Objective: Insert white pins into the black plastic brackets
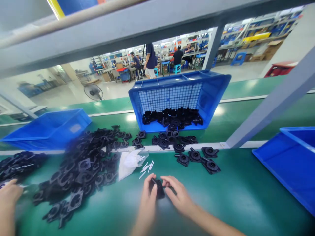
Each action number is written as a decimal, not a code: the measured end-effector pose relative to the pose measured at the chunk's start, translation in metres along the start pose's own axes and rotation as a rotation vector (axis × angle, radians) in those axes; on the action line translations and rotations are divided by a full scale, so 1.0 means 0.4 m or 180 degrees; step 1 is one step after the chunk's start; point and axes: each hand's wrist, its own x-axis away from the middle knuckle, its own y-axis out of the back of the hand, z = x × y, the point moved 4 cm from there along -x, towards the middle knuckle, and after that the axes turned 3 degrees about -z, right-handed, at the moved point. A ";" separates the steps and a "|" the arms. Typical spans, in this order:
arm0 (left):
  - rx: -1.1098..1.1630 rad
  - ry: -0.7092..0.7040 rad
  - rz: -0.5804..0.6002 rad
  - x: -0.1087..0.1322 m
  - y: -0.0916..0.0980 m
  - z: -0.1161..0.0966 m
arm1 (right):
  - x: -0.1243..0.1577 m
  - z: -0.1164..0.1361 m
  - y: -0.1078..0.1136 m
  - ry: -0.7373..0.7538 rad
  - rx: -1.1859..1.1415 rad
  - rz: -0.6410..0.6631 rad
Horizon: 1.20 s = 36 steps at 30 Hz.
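Observation:
Over the near middle of the green work surface, my left hand (149, 193) is closed around a black plastic part (160, 190) with a short spout-like stub, tilted between thumb and fingers. My right hand (177, 193) is at the part's right side, its thumb and fingers drawn in close to it; anything small between them is hidden. Just beyond my hands lie several thin white pins (147, 167), spilled beside a clear plastic bag (129, 164) full of them. Similar black parts (210, 165) lie loose to the right of the bag.
A large pile of black parts (98, 157) spreads on the left. More fill the tipped blue crate (179, 78) ahead. Blue bins stand at left (49, 127) and right (290, 160). Another person's hand (10, 196) reaches in at far left. A slanted grey post (268, 101) stands right.

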 end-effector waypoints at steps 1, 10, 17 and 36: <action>0.0111 0.0068 0.0002 0.001 -0.001 0.005 | 0.003 -0.001 -0.004 -0.0012 0.0096 0.0053; 0.1754 0.0785 0.0298 -0.060 -0.011 0.132 | 0.007 -0.007 -0.023 0.0381 0.0783 0.0121; 0.2001 0.0741 0.0732 -0.063 -0.042 0.147 | -0.006 -0.008 -0.002 0.0236 0.1480 0.0047; 0.1993 0.0499 0.0578 0.004 -0.032 -0.003 | 0.014 0.077 0.150 0.0303 0.1635 -0.0290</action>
